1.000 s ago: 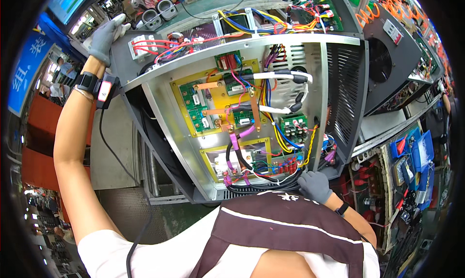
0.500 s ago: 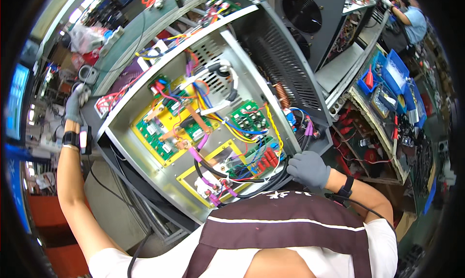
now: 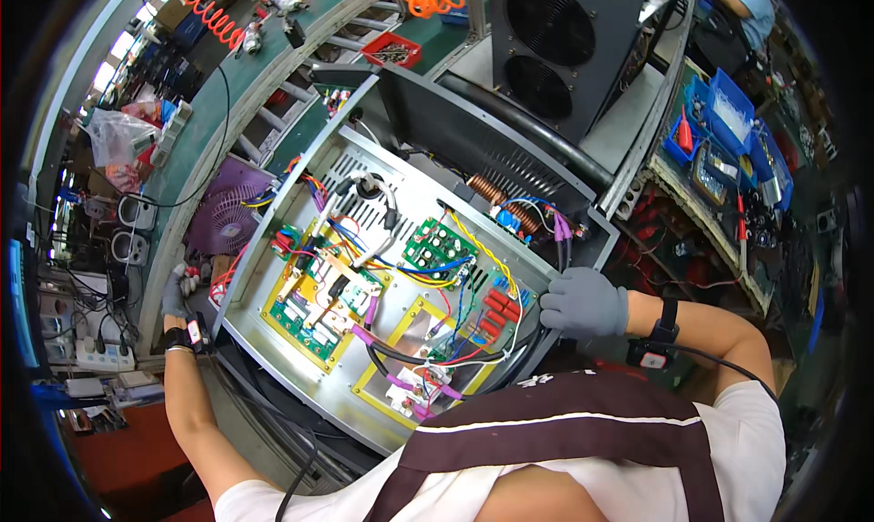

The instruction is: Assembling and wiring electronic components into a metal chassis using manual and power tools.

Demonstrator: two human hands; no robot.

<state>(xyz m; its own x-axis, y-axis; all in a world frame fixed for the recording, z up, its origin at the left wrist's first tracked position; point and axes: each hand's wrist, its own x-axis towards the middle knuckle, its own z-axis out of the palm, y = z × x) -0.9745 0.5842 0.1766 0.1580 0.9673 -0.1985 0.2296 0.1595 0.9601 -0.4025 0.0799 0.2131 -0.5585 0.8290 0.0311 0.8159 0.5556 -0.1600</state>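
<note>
Now that the cabinet (image 3: pixel 414 190) has swung round, exposing more purple fan (image 3: pixel 223 208), I see the right hand (image 3: pixel 583 305) grasping its corner; I cannot tell the left hand's (image 3: pixel 175 294) grip.

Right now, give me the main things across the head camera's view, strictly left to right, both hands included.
White power strip, left gloved hand, purple fan panel, green circuit board, red cylindrical components, right gloved hand, blue bins.
</note>
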